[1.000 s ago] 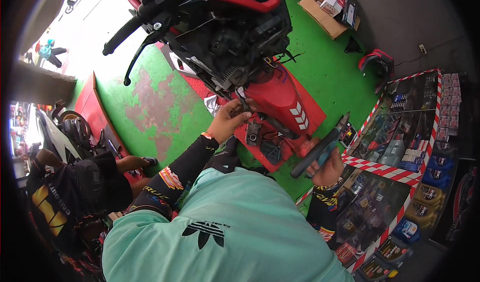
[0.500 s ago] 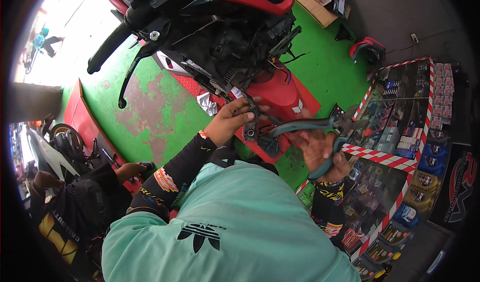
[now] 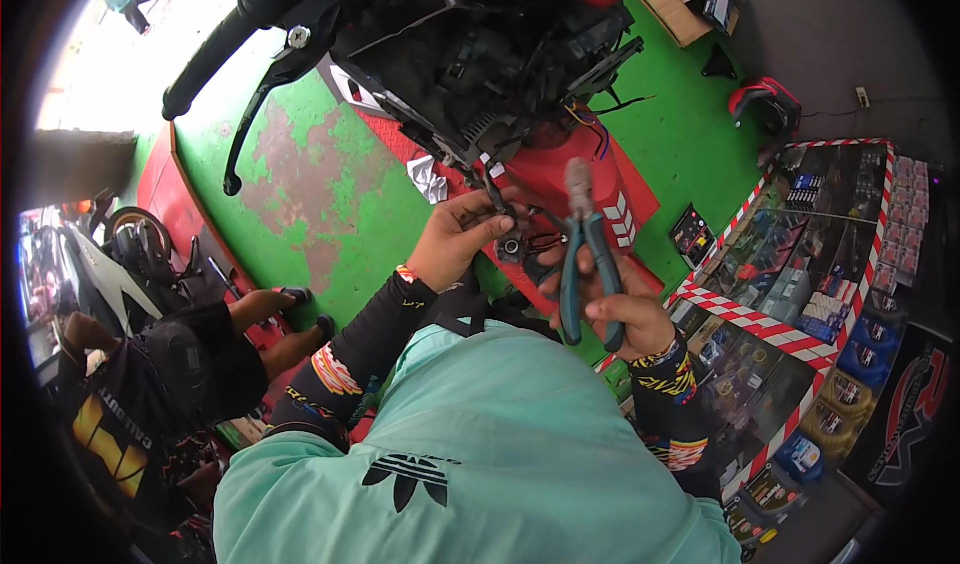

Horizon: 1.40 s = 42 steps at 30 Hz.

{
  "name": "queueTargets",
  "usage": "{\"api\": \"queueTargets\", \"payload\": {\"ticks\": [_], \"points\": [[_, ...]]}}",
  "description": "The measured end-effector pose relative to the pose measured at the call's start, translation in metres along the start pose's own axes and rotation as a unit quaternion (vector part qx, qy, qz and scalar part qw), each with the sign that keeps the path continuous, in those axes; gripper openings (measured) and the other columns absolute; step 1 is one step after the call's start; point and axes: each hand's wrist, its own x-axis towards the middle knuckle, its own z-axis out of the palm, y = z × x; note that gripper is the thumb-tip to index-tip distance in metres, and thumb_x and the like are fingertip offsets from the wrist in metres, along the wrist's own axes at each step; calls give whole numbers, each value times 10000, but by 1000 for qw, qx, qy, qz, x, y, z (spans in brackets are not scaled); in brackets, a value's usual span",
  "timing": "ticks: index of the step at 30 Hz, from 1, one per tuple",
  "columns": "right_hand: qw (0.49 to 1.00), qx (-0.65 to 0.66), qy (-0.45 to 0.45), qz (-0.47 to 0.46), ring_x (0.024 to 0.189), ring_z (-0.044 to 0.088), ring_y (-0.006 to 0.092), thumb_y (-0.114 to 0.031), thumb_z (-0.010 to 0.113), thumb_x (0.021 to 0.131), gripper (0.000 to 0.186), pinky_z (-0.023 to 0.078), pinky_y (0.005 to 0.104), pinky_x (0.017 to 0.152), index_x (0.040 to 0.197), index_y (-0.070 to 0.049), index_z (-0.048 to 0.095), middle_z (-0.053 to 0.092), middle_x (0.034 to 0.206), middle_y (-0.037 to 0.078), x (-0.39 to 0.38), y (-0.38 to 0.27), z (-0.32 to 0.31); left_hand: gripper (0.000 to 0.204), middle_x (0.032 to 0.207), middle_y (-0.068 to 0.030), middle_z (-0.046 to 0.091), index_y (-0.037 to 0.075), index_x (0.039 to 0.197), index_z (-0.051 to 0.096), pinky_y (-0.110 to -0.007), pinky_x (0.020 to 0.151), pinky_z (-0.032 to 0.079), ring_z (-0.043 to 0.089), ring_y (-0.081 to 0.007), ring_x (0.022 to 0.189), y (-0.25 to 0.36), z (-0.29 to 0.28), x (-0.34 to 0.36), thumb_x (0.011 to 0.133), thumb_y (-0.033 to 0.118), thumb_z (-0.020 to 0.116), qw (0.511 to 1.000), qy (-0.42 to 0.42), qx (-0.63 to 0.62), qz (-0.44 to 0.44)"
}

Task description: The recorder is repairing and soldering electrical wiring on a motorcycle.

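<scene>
My left hand [image 3: 462,232] has its fingers closed on a black cable [image 3: 496,194] with a white tag, below the partly stripped front of a motorcycle [image 3: 460,54]. A small dark metal part [image 3: 511,248] lies just under those fingers. My right hand [image 3: 632,314] grips pliers [image 3: 570,279] with teal-and-black handles, their jaws pointing upward beside the left hand. Beneath is a red body part [image 3: 628,204] with white chevrons; loose coloured wires [image 3: 598,134] hang from the motorcycle above it.
A co-worker in dark clothing [image 3: 140,394] is at lower left beside another motorcycle [image 3: 100,274]. Glass display counters with striped tape [image 3: 762,314] run along the right, bottles [image 3: 840,394] beside them. A red ramp [image 3: 175,179] is left; cardboard [image 3: 672,16] lies upper right.
The pliers have turned from slanted and sideways to jaws-up in my right hand, which has moved left toward the left hand. My left hand stays on the cable.
</scene>
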Motion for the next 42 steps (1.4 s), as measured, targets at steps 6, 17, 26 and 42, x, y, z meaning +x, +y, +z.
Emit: {"api": "queueTargets", "payload": {"ticks": [6,17,26,42], "points": [[987,-15,-50,154,1371,484,347,49,477,747,633,534,463,998,1375,-22,439,398,1517,213,1,-20,-1,338,1333,-145,630,-63,1251,632,-303,1025,470,611,-139,1153,12,-4,6,958,101,671,994,-54,96,-21],[962,-65,-39,261,1319,542,348,-14,524,772,728,551,441,972,1484,-20,374,454,1491,212,0,-47,-13,535,1098,-71,658,-31,1341,608,-290,867,488,612,-117,996,11,-12,24,867,143,784,981,-113,153,32],[942,-123,-34,311,1270,584,327,-45,545,746,726,566,430,954,1457,-13,398,486,1458,202,11,-60,-14,563,1062,-47,631,-36,1305,637,-289,859,477,596,-119,962,16,-19,23,807,147,826,978,-121,171,7],[945,-87,-27,314,1272,580,357,-48,553,734,698,558,440,969,1420,4,434,460,1477,235,8,-60,0,641,860,86,505,31,1258,687,-228,622,322,410,-10,740,4,-17,18,677,151,928,987,-78,142,13]]}}
